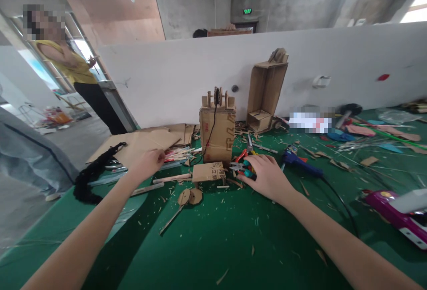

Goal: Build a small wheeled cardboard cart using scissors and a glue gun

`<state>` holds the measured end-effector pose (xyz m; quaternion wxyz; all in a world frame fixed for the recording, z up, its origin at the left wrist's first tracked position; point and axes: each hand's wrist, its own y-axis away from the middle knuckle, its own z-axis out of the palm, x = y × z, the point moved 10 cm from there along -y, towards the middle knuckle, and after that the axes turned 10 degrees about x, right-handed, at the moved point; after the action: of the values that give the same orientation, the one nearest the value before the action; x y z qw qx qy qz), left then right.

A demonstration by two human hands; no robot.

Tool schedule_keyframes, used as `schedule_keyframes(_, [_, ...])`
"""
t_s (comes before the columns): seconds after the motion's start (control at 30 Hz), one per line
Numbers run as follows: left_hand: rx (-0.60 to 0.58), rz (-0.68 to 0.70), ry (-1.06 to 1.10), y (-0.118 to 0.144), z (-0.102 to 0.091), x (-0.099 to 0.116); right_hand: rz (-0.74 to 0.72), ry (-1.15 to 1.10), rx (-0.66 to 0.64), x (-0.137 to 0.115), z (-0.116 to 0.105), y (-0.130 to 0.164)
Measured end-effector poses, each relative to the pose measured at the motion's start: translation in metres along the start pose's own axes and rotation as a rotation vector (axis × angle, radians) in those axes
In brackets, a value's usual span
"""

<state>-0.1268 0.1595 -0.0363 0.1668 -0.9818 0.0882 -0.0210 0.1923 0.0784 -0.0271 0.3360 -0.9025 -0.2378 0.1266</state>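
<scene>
My right hand (265,174) is closed round the teal and dark handles of small cutting pliers (237,165), their jaws pointing left. Red-handled pliers (245,153) lie just beyond it. My left hand (151,163) has its fingers curled at the ends of a bundle of thin sticks (178,153); what is in them is hidden. Between my hands stands an upright cardboard box (217,134) with cardboard discs and a black cord on top. In front of it sits a small cardboard stand (208,172). Round cardboard pieces (191,196) lie nearer to me.
Flat cardboard sheets (133,145) and a black fuzzy strand (87,183) lie left. A glue gun (302,161) with its cord and a purple tool (396,214) lie right. A tall cardboard frame (267,94) leans against the white partition (180,76). A person (76,67) stands left.
</scene>
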Motion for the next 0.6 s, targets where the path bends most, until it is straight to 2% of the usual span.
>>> schedule_keyframes(0.13, [0.048,0.003,0.002,0.000,-0.019,0.007,-0.097,0.143,-0.040,-0.004,0.003,0.000])
schedule_keyframes(0.27, [0.179,-0.033,0.017,0.003,-0.061,0.029,-0.106,0.136,-0.069,-0.001,0.007,0.002])
schedule_keyframes(0.3, [0.243,-0.048,0.024,0.007,-0.077,0.037,-0.103,0.127,-0.072,0.000,0.007,0.001])
schedule_keyframes(0.33, [0.387,-0.038,0.054,0.013,-0.099,0.048,-0.101,0.121,-0.074,0.000,0.008,0.001])
schedule_keyframes(0.37, [0.499,0.021,0.092,0.022,-0.118,0.065,-0.100,0.119,-0.076,0.001,0.008,0.001])
schedule_keyframes(0.4, [0.554,0.127,0.128,0.031,-0.130,0.088,-0.095,0.126,-0.071,0.002,0.008,0.000])
schedule_keyframes(0.43, [0.548,0.271,0.158,0.041,-0.135,0.115,-0.086,0.141,-0.061,0.003,0.006,-0.001])
schedule_keyframes(0.5, [0.432,0.570,0.160,0.066,-0.130,0.171,-0.059,0.180,-0.027,0.004,0.001,-0.003])
schedule_keyframes(0.57, [0.199,0.754,0.083,0.089,-0.105,0.213,-0.041,0.206,-0.002,0.004,-0.003,-0.005])
schedule_keyframes(0.6, [0.079,0.778,0.061,0.098,-0.091,0.225,-0.037,0.207,-0.002,0.004,-0.004,-0.005])
